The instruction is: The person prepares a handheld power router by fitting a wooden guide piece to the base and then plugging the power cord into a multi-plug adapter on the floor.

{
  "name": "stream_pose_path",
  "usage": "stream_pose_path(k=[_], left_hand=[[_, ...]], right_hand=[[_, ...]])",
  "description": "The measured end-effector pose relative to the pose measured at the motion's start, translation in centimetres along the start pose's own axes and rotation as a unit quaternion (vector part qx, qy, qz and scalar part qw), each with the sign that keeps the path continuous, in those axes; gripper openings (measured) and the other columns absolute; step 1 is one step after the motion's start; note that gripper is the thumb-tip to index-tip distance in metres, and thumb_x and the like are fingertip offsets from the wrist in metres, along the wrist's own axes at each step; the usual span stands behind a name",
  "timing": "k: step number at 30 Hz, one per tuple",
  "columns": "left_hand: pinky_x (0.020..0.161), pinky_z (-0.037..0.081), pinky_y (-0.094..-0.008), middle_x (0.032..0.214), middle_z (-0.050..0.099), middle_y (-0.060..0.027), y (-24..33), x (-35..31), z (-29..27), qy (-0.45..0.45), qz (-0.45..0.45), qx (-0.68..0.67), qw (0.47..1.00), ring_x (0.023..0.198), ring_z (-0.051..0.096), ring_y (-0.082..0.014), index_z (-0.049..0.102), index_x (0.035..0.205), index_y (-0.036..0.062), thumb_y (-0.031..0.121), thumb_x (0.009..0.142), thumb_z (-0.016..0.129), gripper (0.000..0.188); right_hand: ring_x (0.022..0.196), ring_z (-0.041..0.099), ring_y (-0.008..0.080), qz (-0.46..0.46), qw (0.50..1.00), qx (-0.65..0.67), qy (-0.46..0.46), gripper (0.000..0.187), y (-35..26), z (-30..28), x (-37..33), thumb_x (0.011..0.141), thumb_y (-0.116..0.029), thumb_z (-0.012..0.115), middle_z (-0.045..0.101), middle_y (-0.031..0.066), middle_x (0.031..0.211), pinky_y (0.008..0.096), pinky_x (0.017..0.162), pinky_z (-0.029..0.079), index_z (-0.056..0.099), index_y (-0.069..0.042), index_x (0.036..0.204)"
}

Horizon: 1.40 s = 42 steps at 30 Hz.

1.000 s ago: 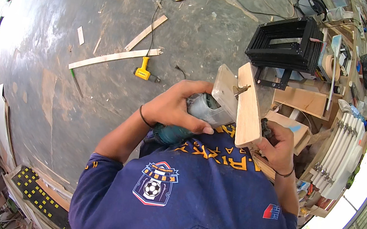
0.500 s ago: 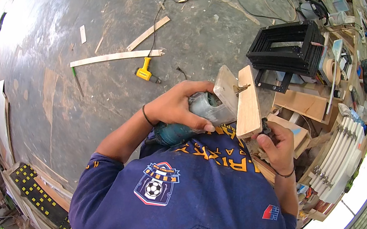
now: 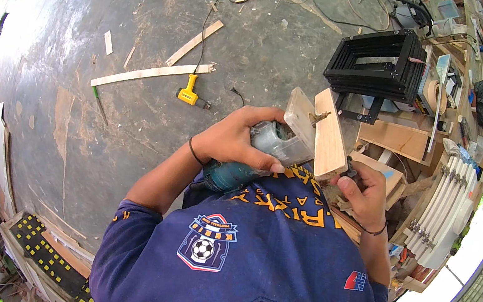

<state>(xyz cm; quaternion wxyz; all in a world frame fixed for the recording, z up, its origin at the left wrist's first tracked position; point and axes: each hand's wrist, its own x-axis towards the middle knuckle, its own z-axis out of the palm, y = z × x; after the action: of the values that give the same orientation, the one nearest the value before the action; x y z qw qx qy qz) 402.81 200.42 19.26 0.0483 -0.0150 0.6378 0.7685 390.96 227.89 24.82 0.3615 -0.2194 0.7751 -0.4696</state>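
Single head fisheye, looking steeply down, close over hands

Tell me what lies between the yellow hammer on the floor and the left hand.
In the head view, only bare, stained floor separates the yellow hammer from the left hand, apart from a short dark cord end.

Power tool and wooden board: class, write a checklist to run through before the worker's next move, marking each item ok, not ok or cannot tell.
1. Left hand wrapped around the power tool: ok.
2. Right hand at the wooden board's lower end: ok, though its grip is partly hidden.
3. Tool tip meeting the board: cannot tell, hidden.
4. Board rests on a support: cannot tell.
5. Floor free of trip hazards: not ok, a yellow tool, a cable and wood strips lie about.
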Motion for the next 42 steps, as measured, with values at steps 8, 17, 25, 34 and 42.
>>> stream_pose_path(k=[8, 17, 25, 34, 42], left_hand=[[0.089, 0.044, -0.0289, 0.107, 0.064, -0.0089, 0.0, -0.1, -0.2, 0.007, 0.005, -0.009, 1.000, 0.100, 0.058, -0.0169, 0.059, 0.116, -0.0001, 0.025, 0.061, 0.084, 0.066], [0.090, 0.043, -0.0289, 0.107, 0.063, -0.0085, 0.3, 0.0, -0.5, 0.000, -0.002, -0.030, 1.000, 0.101, 0.058, -0.0171, 0.059, 0.115, 0.0005, 0.026, 0.061, 0.084, 0.065], [0.091, 0.042, -0.0294, 0.108, 0.063, -0.0093, -0.1, -0.3, -0.5, 0.004, 0.004, -0.014, 1.000, 0.102, 0.057, -0.0182, 0.059, 0.115, 0.0003, 0.027, 0.060, 0.083, 0.066], [0.090, 0.042, -0.0291, 0.106, 0.063, -0.0086, -0.1, -0.5, -0.2, 0.005, 0.007, 0.003, 1.000, 0.101, 0.057, -0.0173, 0.059, 0.114, 0.0003, 0.027, 0.060, 0.083, 0.065], [0.089, 0.043, -0.0290, 0.105, 0.063, -0.0084, 0.1, -0.6, 0.1, -0.004, 0.000, -0.013, 1.000, 0.099, 0.057, -0.0171, 0.059, 0.113, 0.0008, 0.027, 0.061, 0.083, 0.063]], right_hand=[[0.063, 0.051, 0.0055, 0.009, 0.998, 0.065, 0.009, 0.041, -1.8, 0.8, 0.3, 0.085, -0.025, 0.069, 0.060, 0.0017, 0.076, 0.0209, 0.055, 0.039, 0.061, 0.008, 0.107], [0.075, 0.052, 0.0072, -0.033, 0.999, 0.003, 0.004, 0.038, -0.9, -0.2, 0.9, 0.085, -0.025, 0.068, 0.059, 0.0015, 0.085, 0.0215, 0.065, 0.042, 0.061, 0.002, 0.112], [0.077, 0.051, 0.0087, -0.008, 0.999, -0.052, -0.008, 0.040, -2.2, -0.5, 0.8, 0.082, -0.026, 0.069, 0.059, 0.0030, 0.085, 0.0224, 0.067, 0.042, 0.062, 0.000, 0.111], [0.092, 0.055, 0.0133, -0.052, 0.998, -0.015, -0.027, 0.046, -1.7, -0.9, 0.4, 0.082, -0.024, 0.067, 0.061, 0.0087, 0.100, 0.0244, 0.076, 0.044, 0.059, 0.000, 0.121], [0.087, 0.056, 0.0122, -0.058, 0.998, -0.021, -0.020, 0.042, -1.2, -1.0, 0.1, 0.083, -0.023, 0.067, 0.062, 0.0086, 0.094, 0.0239, 0.076, 0.044, 0.061, 0.001, 0.117]])
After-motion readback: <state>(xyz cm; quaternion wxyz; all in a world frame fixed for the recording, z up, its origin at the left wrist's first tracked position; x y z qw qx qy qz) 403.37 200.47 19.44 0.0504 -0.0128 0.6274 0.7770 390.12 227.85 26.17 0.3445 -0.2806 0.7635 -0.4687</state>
